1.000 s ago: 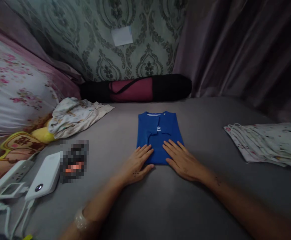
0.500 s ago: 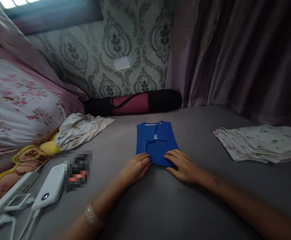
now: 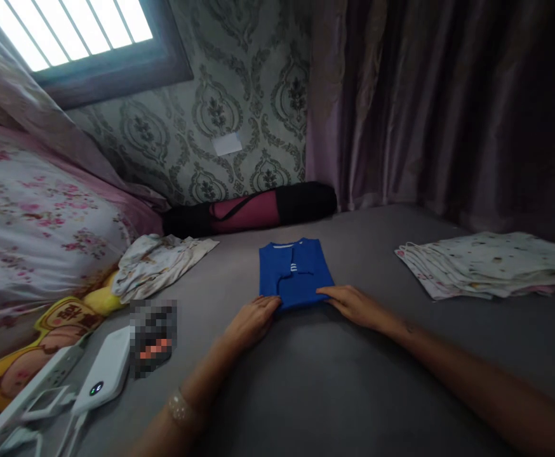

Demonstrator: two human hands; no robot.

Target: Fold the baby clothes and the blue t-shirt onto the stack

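Note:
A folded blue shirt [image 3: 301, 284] lies on the grey sheet [image 3: 277, 387] in the middle, its collar towards the wall and a small white mark near its centre. At its near left corner, my left hand [image 3: 257, 317] has its fingers together on the edge, pinching the cloth. My right hand [image 3: 351, 303] grips the near right corner with its fingers pressed together; the thumb is partly hidden.
A stack of folded pale cloths [image 3: 487, 263] lies at the right. On the left are a crumpled cloth [image 3: 158, 263], a white power bank [image 3: 103, 368], a power strip [image 3: 34, 393] and a yellow cushion [image 3: 30, 365]. A black and maroon bag [image 3: 249, 211] lies along the wall.
The view has tilted up, showing more of the window. My right hand's fingers have come together at the shirt's corner, where they were spread before. Both hands remain at the near edge.

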